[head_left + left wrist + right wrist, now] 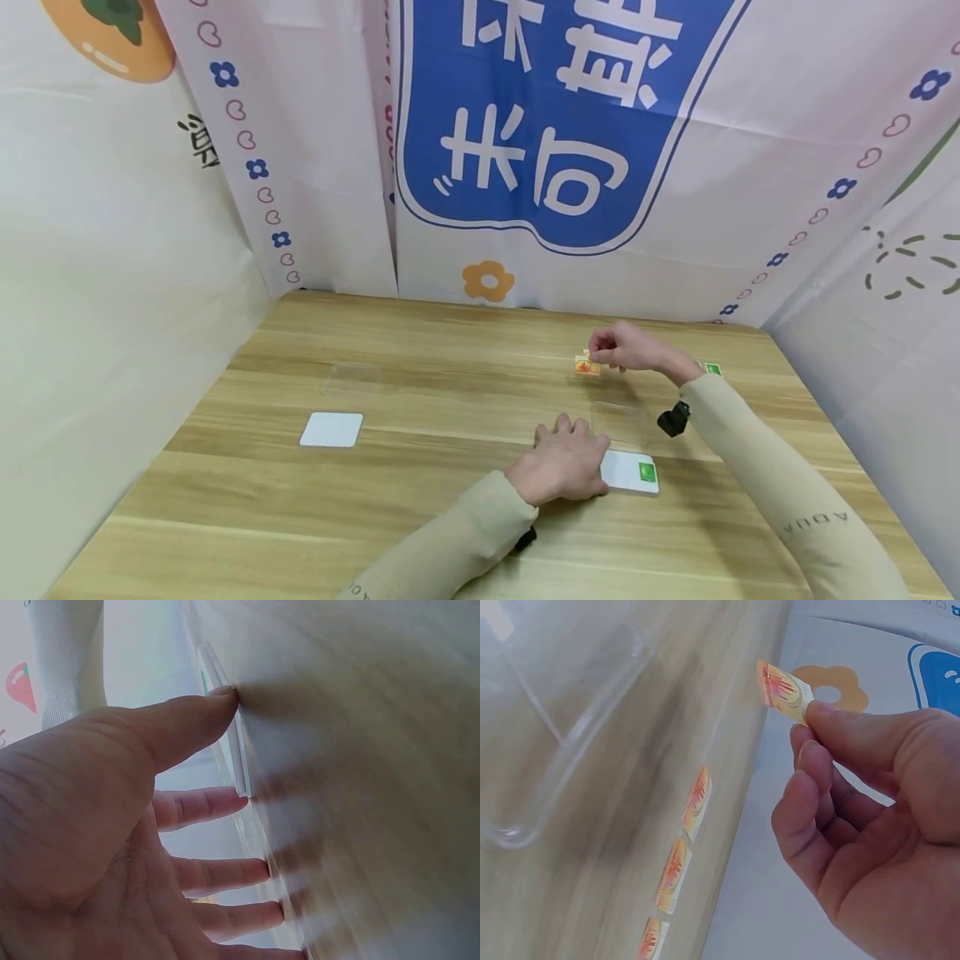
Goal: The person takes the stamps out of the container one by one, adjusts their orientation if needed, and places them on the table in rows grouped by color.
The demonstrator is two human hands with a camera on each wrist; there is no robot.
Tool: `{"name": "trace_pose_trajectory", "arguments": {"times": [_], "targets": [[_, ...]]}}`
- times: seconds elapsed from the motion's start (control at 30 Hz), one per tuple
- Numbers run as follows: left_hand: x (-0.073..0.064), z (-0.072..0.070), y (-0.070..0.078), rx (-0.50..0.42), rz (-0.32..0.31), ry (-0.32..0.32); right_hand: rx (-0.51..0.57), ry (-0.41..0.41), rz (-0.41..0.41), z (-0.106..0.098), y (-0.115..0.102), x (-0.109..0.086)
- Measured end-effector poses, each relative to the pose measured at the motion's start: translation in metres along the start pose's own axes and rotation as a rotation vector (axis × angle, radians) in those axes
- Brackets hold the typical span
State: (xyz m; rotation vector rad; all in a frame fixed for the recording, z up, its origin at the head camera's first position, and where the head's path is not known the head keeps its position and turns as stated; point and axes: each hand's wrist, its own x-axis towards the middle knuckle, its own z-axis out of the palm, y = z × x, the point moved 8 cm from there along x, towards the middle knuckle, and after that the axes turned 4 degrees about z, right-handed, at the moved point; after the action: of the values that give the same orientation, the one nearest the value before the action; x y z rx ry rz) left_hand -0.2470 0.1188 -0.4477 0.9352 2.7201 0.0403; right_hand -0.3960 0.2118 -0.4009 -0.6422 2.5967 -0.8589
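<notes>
Your right hand (628, 346) pinches an orange stamp (786, 690) between thumb and forefinger, raised off the table (450, 362). Three more orange stamps (697, 801) lie in a row near those fingertips. Your left hand (567, 461) has its fingers straight and spread, thumb touching the edge of a white card (621, 468). On it, right of these fingers, sits a green stamp (647, 472). Clear plastic (618, 422) lies between both hands' fingers.
</notes>
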Motion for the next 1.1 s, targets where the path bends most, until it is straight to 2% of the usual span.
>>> {"name": "trace_pose_trajectory", "arguments": {"times": [0.3, 0.57, 0.83, 1.1], "targets": [[0.0, 0.0, -0.001, -0.003, 0.002, 0.01, -0.022, -0.02, 0.037, -0.003, 0.003, 0.014], [-0.001, 0.0, -0.003, -0.007, -0.005, 0.005, -0.021, -0.02, 0.039, -0.009, 0.0, 0.024], [0.0, 0.0, -0.002, -0.01, 0.0, -0.006, -0.003, -0.056, 0.101, -0.007, 0.011, 0.033], [0.002, 0.002, -0.001, -0.014, 0.002, -0.018, 0.029, -0.056, 0.134, -0.007, 0.02, 0.045]]}}
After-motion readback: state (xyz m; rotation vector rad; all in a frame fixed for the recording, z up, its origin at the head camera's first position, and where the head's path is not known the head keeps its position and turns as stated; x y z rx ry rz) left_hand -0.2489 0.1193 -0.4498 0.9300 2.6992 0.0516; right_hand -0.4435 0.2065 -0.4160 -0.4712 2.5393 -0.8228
